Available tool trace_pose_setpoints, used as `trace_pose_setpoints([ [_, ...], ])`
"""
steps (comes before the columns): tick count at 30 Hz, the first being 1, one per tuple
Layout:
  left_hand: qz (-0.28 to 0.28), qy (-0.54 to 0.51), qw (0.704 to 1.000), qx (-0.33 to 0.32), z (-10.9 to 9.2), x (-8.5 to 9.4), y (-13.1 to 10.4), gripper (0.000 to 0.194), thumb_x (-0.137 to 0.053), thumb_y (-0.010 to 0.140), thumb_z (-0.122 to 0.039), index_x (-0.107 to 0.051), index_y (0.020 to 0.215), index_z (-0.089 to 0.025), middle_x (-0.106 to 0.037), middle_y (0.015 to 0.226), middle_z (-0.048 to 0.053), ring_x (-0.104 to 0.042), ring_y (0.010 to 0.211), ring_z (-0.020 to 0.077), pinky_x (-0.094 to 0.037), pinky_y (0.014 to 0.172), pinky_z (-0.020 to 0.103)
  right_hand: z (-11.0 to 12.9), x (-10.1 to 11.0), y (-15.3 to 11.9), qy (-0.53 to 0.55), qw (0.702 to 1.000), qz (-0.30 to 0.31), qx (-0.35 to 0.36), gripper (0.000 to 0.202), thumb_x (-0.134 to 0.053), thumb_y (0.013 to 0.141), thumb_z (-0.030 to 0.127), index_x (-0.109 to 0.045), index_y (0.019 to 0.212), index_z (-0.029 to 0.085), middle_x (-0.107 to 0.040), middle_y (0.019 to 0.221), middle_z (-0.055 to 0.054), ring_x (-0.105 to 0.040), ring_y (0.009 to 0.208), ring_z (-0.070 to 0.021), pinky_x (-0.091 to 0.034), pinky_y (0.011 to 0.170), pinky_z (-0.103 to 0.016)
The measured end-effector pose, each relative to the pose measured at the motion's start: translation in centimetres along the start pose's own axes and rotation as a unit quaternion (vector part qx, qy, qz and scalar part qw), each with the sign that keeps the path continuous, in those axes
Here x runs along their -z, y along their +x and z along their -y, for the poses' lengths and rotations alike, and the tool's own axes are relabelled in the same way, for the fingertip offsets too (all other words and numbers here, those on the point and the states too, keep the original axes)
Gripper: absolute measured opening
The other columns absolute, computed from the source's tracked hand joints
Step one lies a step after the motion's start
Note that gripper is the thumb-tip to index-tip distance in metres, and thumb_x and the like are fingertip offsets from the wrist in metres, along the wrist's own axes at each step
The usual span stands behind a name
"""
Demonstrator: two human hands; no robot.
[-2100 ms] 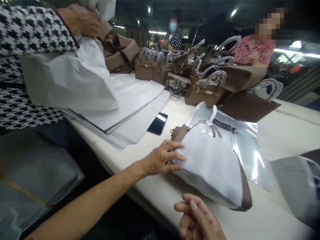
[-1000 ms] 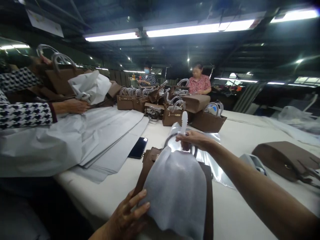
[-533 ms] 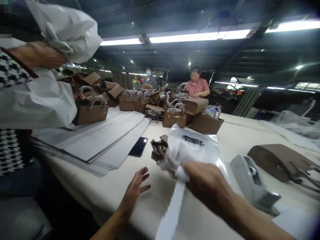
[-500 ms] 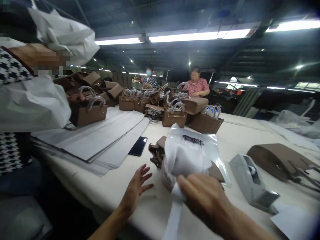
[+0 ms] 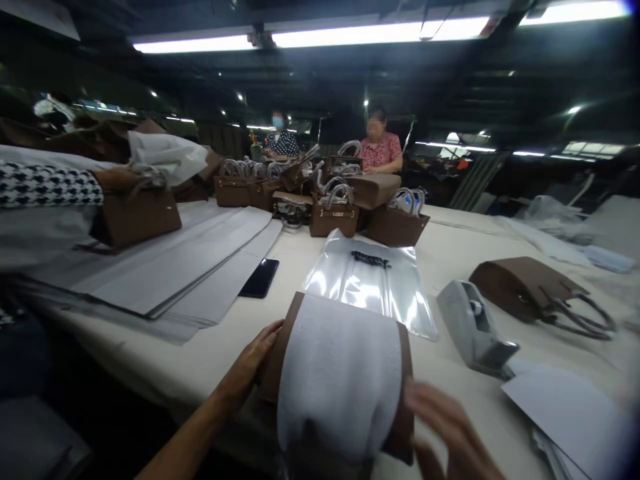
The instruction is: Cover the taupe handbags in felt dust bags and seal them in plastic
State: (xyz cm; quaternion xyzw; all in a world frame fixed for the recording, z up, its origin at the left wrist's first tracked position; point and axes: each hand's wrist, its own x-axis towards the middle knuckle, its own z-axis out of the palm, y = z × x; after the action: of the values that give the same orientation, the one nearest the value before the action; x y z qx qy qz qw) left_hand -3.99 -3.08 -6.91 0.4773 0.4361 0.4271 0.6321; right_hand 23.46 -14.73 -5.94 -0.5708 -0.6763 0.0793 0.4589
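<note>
A brown handbag (image 5: 407,360) with a white sheet (image 5: 343,367) over its side lies at the front edge of the table, tilted toward me. My left hand (image 5: 257,360) grips the bag's left side, its fingertips partly hidden behind it. Blurred by motion, my right hand (image 5: 443,423) is at the bag's right side with its fingers apart. Beyond the bag, a clear plastic sleeve (image 5: 370,287) with a dark coiled strip lies flat.
Left are stacked grey sheets (image 5: 165,267) and a phone (image 5: 259,279). A tape dispenser (image 5: 475,327) and another brown bag (image 5: 525,283) lie right. Brown bags (image 5: 334,217) crowd the back. A co-worker's arm (image 5: 50,183) reaches in from the left; two people sit beyond.
The bag has turned and come nearer, its sheet now facing up, off the plastic sleeve. My left hand has taken hold of it; my right hand has let go of the white strip.
</note>
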Motion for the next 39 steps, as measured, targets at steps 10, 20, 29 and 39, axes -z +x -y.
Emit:
trace_pose_setpoints([
  [10, -0.001, 0.161, 0.987, 0.002, 2.0, 2.8, 1.6, 0.039, -0.041, 0.079, -0.059, -0.055, 0.112, -0.043, -0.05, 0.125, -0.016, -0.032, 0.128, 0.0266, -0.017, 0.11, 0.047, -3.9, -1.9, 3.4, 0.306, 0.87, -0.077, -0.38, 0.055, -0.035, 0.085, 0.058, -0.052, 0.119, 0.019, -0.052, 0.122, -0.007, -0.044, 0.117, -0.0217, -0.031, 0.1, -0.038],
  [20, -0.049, 0.257, 0.964, -0.033, -3.4, 2.4, 10.3, 0.045, -0.05, 0.076, -0.054, -0.06, 0.106, -0.021, -0.064, 0.105, 0.006, -0.06, 0.096, 0.025, -0.045, 0.091, 0.04, -16.7, -3.9, 17.1, 0.018, 0.986, 0.139, -0.088, 0.03, -0.059, 0.074, 0.038, -0.061, 0.098, 0.02, -0.056, 0.11, -0.006, -0.05, 0.104, -0.0194, -0.038, 0.091, -0.033],
  [29, 0.226, 0.425, 0.838, -0.256, -3.7, -6.5, 22.4, 0.029, -0.045, 0.086, -0.035, -0.056, 0.107, -0.018, -0.06, 0.108, 0.005, -0.057, 0.096, 0.0143, -0.048, 0.077, 0.024, -19.0, -9.5, 20.6, 0.01, 0.96, 0.265, -0.089, 0.008, -0.064, 0.065, 0.023, -0.06, 0.068, 0.017, -0.054, 0.073, -0.001, -0.049, 0.069, -0.0138, -0.039, 0.065, -0.026],
  [39, 0.252, 0.655, 0.614, -0.361, -0.3, -10.1, 26.2, 0.018, -0.058, 0.078, -0.026, -0.059, 0.093, -0.018, -0.061, 0.096, 0.006, -0.056, 0.088, 0.0211, -0.045, 0.075, 0.034, -19.5, -7.1, 21.7, 0.038, 0.96, 0.26, -0.095, 0.026, -0.046, 0.084, 0.037, -0.05, 0.068, 0.016, -0.044, 0.06, 0.003, -0.04, 0.057, -0.0087, -0.033, 0.052, -0.021],
])
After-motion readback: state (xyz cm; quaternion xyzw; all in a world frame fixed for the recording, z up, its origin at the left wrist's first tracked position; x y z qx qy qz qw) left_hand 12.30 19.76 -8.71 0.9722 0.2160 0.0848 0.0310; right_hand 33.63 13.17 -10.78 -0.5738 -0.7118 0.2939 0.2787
